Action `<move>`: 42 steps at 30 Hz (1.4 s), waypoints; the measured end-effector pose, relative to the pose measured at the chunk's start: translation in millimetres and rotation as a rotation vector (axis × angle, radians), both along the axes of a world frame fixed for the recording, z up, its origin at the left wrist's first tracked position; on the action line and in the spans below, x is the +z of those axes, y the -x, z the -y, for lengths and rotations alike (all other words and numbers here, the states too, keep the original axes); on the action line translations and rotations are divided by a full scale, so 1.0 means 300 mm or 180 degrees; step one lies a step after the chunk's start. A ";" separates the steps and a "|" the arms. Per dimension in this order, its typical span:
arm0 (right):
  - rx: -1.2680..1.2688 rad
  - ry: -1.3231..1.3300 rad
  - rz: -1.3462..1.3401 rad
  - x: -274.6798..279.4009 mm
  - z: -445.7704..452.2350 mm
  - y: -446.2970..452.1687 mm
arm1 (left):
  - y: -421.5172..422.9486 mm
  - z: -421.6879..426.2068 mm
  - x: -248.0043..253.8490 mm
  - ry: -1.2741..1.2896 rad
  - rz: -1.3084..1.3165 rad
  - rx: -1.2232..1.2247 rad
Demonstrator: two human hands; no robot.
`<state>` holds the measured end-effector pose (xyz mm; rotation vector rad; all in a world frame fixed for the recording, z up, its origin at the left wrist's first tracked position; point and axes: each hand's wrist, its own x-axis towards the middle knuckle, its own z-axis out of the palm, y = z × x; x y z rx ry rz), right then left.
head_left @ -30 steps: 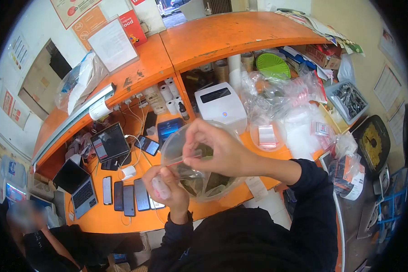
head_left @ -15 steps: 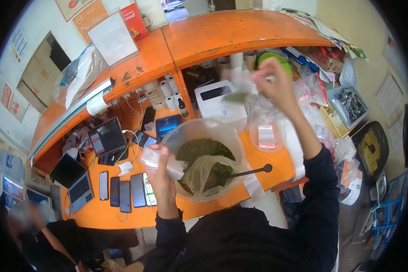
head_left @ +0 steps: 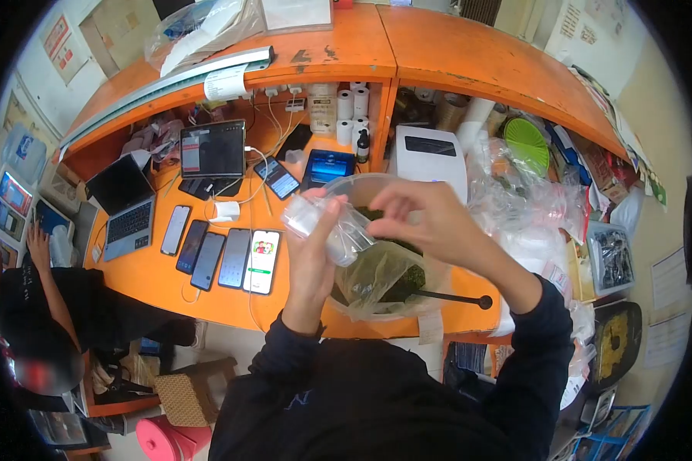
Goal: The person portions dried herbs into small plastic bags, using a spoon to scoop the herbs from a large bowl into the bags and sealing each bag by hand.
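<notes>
Right hand (head_left: 423, 219) back beside bags (head_left: 346, 242); clear, crinkled; left fingers (head_left: 328, 217) closed round them; right half-curled, hold unclear

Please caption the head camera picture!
Left hand holding clear plastic bags, right hand close by, over a tub of chopped greens.

No complete word or number legible. Dark long-sleeved top (head_left: 377, 407): one small blue mark, resembles a letter N, tilted. Print present but too small to read: white paper strip (head_left: 225, 82) at the shelf edge; red-and-white wall notice (head_left: 64, 48); black tablet screen (head_left: 213, 150); lit phone screen with green bar (head_left: 262, 263); blue-labelled water bottle (head_left: 23, 146).
</notes>
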<state>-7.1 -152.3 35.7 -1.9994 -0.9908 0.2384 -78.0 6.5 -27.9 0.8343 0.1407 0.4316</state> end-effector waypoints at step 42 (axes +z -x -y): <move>-0.0165 0.0305 0.1445 0.033 -0.107 0.234 | 0.125 -0.027 -0.033 -0.1629 0.0574 0.0589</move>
